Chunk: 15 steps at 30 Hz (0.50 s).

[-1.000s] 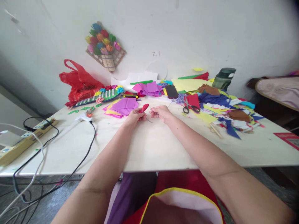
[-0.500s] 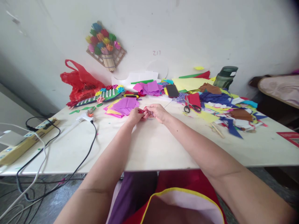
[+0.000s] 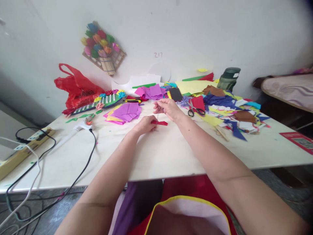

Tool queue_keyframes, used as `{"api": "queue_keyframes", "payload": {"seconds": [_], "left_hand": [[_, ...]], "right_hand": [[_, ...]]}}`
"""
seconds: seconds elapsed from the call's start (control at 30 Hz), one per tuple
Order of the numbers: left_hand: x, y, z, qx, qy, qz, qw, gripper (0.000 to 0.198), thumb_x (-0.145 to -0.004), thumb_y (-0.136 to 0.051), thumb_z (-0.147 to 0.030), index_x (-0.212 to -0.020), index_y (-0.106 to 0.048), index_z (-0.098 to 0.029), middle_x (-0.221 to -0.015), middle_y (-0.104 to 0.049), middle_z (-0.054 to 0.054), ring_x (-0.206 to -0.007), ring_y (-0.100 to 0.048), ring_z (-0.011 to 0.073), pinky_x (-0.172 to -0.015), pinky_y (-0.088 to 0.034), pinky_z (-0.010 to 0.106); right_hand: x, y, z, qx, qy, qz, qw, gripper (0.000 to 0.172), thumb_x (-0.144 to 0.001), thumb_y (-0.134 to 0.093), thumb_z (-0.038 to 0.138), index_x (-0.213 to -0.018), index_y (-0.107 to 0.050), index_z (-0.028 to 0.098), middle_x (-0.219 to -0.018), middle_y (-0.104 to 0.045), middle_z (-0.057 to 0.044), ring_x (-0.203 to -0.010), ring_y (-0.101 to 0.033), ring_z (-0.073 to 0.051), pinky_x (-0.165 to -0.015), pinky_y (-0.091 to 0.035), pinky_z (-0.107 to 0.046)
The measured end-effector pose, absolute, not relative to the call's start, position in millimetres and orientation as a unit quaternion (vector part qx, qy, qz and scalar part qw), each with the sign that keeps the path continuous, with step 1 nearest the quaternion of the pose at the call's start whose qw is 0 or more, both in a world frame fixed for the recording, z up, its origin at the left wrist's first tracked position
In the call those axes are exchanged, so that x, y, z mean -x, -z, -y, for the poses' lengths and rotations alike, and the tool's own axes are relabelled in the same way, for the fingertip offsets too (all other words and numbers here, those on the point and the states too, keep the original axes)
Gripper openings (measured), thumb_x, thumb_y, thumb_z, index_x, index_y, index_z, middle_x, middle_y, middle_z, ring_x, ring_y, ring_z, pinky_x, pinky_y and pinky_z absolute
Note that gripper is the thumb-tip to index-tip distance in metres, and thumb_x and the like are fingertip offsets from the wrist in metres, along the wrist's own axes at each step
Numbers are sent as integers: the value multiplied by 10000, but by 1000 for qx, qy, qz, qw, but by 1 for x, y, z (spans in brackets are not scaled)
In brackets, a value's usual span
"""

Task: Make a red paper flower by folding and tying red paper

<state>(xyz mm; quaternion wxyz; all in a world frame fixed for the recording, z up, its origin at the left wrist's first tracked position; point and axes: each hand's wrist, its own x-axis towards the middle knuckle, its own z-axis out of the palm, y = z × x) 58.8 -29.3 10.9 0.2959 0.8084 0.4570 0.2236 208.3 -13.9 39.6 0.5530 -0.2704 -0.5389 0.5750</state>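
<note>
My left hand (image 3: pixel 146 125) is closed around a small gathered piece of red crepe paper (image 3: pixel 162 123), whose end sticks out to the right. Just above and to the right, the fingers of my right hand (image 3: pixel 168 108) pinch a thin thread (image 3: pixel 157 115). That thread runs down, nearly upright, to the red paper at my left fingertips. Whether it is wound around the paper is too small to tell. Purple crepe paper sheets (image 3: pixel 127 112) lie behind my left hand, over pink and yellow ones. To the right of my right hand lie black-handled scissors (image 3: pixel 196 109).
A hot glue gun (image 3: pixel 85 125) and its cable lie at left, by a power strip (image 3: pixel 29 147). Paper scraps (image 3: pixel 220 101) cover the right side, near a green bottle (image 3: pixel 229 79). A phone (image 3: pixel 175 94) and a red plastic bag (image 3: pixel 77 86) are farther back.
My hands were together over the red paper. My right hand has risen away from my left, drawing the thread up, and more of the red paper shows. The view has shifted slightly.
</note>
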Motion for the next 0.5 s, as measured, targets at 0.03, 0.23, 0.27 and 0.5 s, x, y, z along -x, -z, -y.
{"api": "queue_keyframes", "payload": {"seconds": [0.03,0.23,0.27,0.5], "left_hand": [[-60,-12,32,-807,-215,-445,324,157,-662,-458,-49,-767,-530,-140,-583,-591,-12,-461,-528,79,-484,-423,189],[-63,-17,42,-746,-243,-344,516,101,-679,-588,-126,-751,-518,-116,-622,-620,37,-483,-556,96,-475,-446,210],[-63,-18,42,-728,-254,-328,546,129,-675,-616,-146,-753,-519,-112,-630,-623,41,-489,-557,95,-482,-450,211],[-59,-9,38,-517,-414,-217,717,213,-656,-684,-135,-811,-539,-111,-635,-594,9,-472,-506,40,-433,-390,129]], "right_hand": [[-212,-39,12,275,-578,531,555,121,-804,-537,180,-725,-585,103,-614,-595,-13,-502,-558,-96,-623,-526,-325],[-223,-33,7,309,-641,443,545,185,-826,-429,51,-705,-564,92,-567,-569,-21,-522,-539,-101,-632,-512,-318],[-224,-33,7,315,-653,422,544,203,-826,-413,36,-700,-563,90,-556,-559,-17,-511,-521,-91,-627,-507,-302],[-219,-27,2,285,-718,324,546,163,-794,-450,67,-689,-570,102,-562,-508,7,-414,-338,-32,-452,-364,-174]]}}
